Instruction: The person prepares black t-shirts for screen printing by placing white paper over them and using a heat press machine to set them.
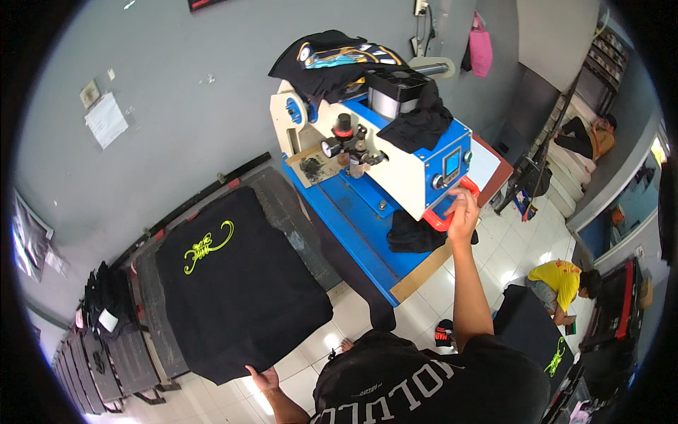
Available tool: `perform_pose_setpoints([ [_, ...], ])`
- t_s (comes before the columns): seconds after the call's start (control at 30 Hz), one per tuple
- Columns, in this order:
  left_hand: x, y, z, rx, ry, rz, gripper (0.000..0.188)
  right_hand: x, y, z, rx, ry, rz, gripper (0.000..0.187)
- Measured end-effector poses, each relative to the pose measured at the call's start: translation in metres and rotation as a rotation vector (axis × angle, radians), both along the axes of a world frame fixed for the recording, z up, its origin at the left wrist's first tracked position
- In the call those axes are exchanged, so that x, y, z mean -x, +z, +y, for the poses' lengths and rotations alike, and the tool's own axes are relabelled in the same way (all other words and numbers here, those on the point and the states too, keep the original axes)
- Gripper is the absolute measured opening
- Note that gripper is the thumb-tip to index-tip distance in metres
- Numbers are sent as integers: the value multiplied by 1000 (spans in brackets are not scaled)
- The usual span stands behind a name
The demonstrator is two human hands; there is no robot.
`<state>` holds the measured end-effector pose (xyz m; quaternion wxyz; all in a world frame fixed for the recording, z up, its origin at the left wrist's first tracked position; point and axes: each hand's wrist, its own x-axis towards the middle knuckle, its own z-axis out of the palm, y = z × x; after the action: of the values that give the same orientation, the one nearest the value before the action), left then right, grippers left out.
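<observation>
A black garment (240, 304) with a yellow-green ornamental print (207, 247) lies spread over a flat platen at the left. My left hand (265, 380) is at its near hem, fingers closed on the edge of the cloth. To the right stands a blue and cream heat press (395, 152) with a small lit display, knobs and a pressure gauge. My right hand (462, 214) is raised to the front of the press, its fingers curled at the red handle (439, 222); part of the handle is hidden behind the hand.
Black cloth (417, 232) lies on the press's lower plate, and more garments (332, 63) are draped over its top. Boards (106, 360) stand in a row at the lower left. A person in yellow (558, 283) crouches by another printed black garment (530, 328); another person (593, 138) sits on stairs.
</observation>
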<state>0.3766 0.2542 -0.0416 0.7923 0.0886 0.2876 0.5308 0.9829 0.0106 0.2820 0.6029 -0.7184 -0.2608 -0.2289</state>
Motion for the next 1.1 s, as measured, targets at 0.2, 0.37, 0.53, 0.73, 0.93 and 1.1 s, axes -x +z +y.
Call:
perform_pose_setpoints([
  [0.2, 5, -7, 1, 186, -207, 204, 75, 9, 15, 2, 55, 16, -41, 30],
  [0.37, -13, -29, -13, 182, -234, 211, 62, 12, 16, 5, 20, -37, 11, 35],
  [0.53, -42, -42, -21, 127, -359, 170, 55, 13, 25, 4, 91, -47, 37, 42],
  [0.73, -73, -50, -28, 191, -662, 255, 52, 12, 26, 5, 125, -41, 98, 44],
  [0.93, -124, -40, -27, 293, -523, 223, 49, 12, 20, 6, 46, -35, 68, 41],
  [1.1, -146, -34, -35, 358, -526, 186, 53, -1, 6, 0, 114, -36, -45, 44],
])
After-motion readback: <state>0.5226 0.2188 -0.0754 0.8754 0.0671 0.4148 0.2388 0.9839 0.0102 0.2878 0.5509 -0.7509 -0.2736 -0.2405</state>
